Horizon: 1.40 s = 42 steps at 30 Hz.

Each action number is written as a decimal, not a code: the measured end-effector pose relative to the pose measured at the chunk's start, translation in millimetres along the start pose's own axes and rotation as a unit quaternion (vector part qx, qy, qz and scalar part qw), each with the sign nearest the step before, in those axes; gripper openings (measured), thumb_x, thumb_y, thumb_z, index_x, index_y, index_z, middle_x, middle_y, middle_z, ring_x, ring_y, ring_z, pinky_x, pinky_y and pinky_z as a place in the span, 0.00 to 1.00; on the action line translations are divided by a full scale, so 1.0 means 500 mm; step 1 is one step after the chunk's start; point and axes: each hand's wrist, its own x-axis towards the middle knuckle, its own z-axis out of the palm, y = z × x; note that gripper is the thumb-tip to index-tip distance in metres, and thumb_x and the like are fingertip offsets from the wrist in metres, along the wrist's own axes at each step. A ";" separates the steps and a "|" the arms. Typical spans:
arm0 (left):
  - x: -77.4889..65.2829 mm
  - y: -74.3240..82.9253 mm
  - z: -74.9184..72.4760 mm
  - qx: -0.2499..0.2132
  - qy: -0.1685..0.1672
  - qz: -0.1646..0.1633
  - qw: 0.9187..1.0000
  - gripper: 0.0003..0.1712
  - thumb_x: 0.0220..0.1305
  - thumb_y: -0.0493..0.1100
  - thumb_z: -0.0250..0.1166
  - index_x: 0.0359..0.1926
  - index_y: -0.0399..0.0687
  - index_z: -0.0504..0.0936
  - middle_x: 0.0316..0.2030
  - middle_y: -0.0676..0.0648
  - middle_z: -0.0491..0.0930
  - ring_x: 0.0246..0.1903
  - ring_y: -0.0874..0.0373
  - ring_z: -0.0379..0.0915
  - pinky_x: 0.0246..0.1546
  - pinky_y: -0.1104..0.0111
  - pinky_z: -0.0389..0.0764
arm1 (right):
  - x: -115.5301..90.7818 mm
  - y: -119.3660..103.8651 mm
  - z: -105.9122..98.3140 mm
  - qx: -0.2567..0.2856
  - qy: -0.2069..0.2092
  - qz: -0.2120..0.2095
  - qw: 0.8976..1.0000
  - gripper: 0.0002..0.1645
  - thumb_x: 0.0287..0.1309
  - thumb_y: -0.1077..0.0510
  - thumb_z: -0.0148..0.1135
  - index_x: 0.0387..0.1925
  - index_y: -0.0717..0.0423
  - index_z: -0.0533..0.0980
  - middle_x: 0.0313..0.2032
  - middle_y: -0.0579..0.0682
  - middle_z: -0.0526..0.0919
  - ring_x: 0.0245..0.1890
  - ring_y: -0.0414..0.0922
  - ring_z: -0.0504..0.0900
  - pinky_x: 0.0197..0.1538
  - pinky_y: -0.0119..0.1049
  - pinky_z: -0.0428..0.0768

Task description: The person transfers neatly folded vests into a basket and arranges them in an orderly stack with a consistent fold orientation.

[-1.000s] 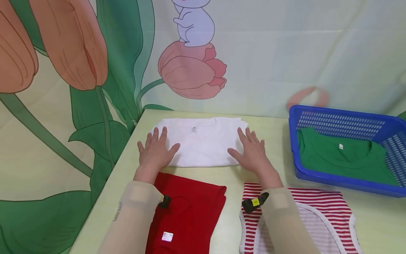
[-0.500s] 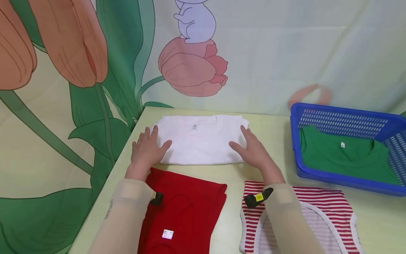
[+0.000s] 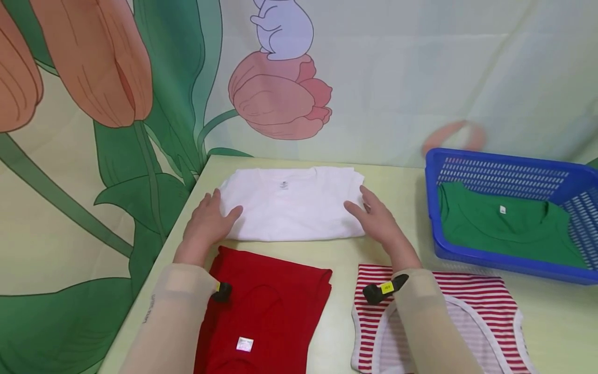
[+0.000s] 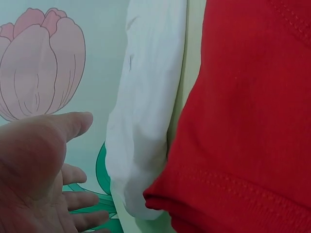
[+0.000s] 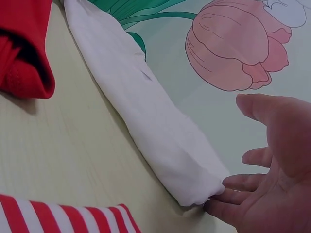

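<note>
A folded white shirt (image 3: 289, 208) lies flat at the back of the table, its small printed neck label facing up. At its left end is my left hand (image 3: 205, 222), fingers spread and thumb apart; in the left wrist view the hand (image 4: 43, 179) holds nothing. My right hand (image 3: 377, 218) is at the opposite end, thumb over the shirt's edge in the head view. The right wrist view shows the fingertips (image 5: 218, 194) right at the white shirt's end (image 5: 189, 179), with thumb and fingers wide apart.
Nearer me lie a folded red garment (image 3: 275, 301) on the left and a red-and-white striped one (image 3: 472, 285) on the right, partly under my right forearm. A blue plastic basket (image 3: 434, 228) holding a green garment (image 3: 509, 228) stands at the right. A printed curtain (image 3: 383, 93) hangs behind the table (image 3: 336, 254).
Both hands have moved outward from over the white shirt to its two ends, the left hand shifting left and the right hand slightly right. The shirt stays in place.
</note>
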 end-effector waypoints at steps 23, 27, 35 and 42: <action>0.009 -0.014 -0.007 -0.033 -0.044 -0.015 0.998 0.55 0.78 0.66 0.50 0.85 0.33 0.40 0.80 0.25 0.50 0.77 0.28 0.53 0.76 0.35 0.59 | 0.012 0.016 -0.013 0.188 0.027 0.029 0.981 0.47 0.79 0.40 0.57 0.85 0.56 0.52 0.82 0.60 0.59 0.81 0.55 0.62 0.81 0.47 0.63; 0.015 -0.026 -0.007 -0.055 -0.053 -0.023 0.997 0.55 0.78 0.67 0.50 0.85 0.36 0.41 0.81 0.27 0.49 0.77 0.28 0.52 0.76 0.35 0.59 | 0.016 0.021 -0.012 0.225 0.018 0.019 0.974 0.47 0.80 0.41 0.55 0.85 0.60 0.51 0.82 0.60 0.57 0.81 0.55 0.61 0.81 0.46 0.63; 0.017 -0.036 -0.016 -0.123 -0.043 -0.038 0.991 0.49 0.80 0.65 0.47 0.84 0.35 0.49 0.80 0.28 0.55 0.78 0.30 0.53 0.78 0.39 0.60 | 0.022 0.032 -0.010 0.313 0.009 0.009 0.949 0.43 0.84 0.48 0.49 0.84 0.67 0.48 0.82 0.64 0.56 0.83 0.53 0.56 0.83 0.45 0.57; 0.020 -0.047 -0.018 -0.218 -0.053 -0.074 0.972 0.49 0.80 0.66 0.49 0.84 0.36 0.51 0.82 0.31 0.53 0.79 0.33 0.51 0.79 0.41 0.58 | 0.021 0.036 -0.010 0.336 0.007 0.023 0.941 0.41 0.84 0.50 0.48 0.83 0.68 0.49 0.82 0.66 0.54 0.83 0.54 0.55 0.83 0.44 0.58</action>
